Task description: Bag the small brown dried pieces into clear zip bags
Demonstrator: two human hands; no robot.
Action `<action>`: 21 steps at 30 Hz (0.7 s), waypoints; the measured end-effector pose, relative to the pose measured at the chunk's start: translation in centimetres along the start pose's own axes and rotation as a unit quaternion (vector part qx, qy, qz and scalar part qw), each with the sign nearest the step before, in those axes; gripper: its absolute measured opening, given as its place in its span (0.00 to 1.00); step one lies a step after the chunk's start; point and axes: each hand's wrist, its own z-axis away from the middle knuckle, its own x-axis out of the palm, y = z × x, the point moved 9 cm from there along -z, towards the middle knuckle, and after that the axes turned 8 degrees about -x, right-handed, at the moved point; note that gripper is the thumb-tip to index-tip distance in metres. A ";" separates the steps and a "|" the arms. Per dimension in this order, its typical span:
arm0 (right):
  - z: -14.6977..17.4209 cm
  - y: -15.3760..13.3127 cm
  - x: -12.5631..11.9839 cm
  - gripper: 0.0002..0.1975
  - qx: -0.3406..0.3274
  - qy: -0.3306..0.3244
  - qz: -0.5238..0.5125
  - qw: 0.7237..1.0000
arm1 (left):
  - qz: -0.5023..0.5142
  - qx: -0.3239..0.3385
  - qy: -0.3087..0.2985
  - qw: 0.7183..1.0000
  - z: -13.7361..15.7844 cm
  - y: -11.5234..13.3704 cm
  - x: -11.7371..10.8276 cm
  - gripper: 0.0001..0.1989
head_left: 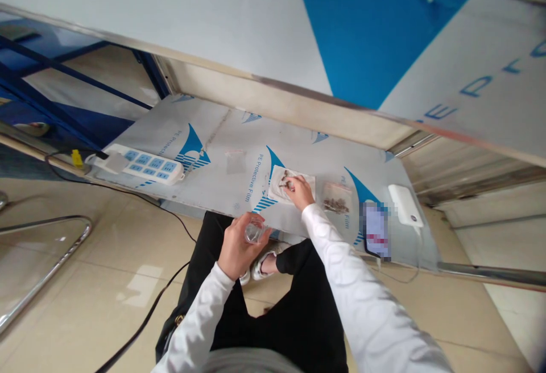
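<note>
My left hand is curled round a small clear plastic container at the shelf's front edge; whether anything lies inside it I cannot tell. Over a white sheet, the fingertips of my right hand are pinched together among small dark brown pieces. What sits between those fingertips is too small to make out. Just right of the sheet lies a clear flat bag with more brown bits in it. Another small clear bag lies flat to the left.
A white power strip with a plug and cable is on the left. At the right are a phone and a white cabled device. An upper shelf overhangs the back; a metal chair leg stands at left.
</note>
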 end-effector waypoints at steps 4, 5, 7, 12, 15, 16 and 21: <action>-0.4 0.7 2.0 0.11 -0.007 -0.027 0.020 0.999 | 0.000 -0.011 0.004 1.000 0.0 -0.5 -0.4 0.09; -0.3 0.8 2.2 0.11 -0.007 -0.030 0.025 0.999 | -0.001 -0.014 0.004 1.000 0.0 -0.6 -0.5 0.09; -0.2 1.1 2.5 0.10 -0.002 -0.033 0.037 0.999 | -0.004 -0.017 0.004 1.000 0.0 -0.8 -0.6 0.09; -0.1 1.6 2.6 0.11 0.028 -0.041 0.072 0.996 | -0.010 -0.016 0.009 1.000 -0.1 -0.9 -0.8 0.09; -0.1 1.7 2.5 0.12 0.053 -0.047 0.094 0.993 | -0.008 -0.015 0.014 1.000 0.0 -0.8 -1.0 0.08; -0.1 1.8 2.5 0.12 0.062 -0.049 0.101 0.992 | -0.008 -0.016 0.015 1.000 0.0 -0.8 -1.0 0.08; -0.4 2.4 2.4 0.11 0.105 -0.061 0.119 0.985 | -0.007 -0.024 0.015 1.000 0.2 -1.1 -1.2 0.09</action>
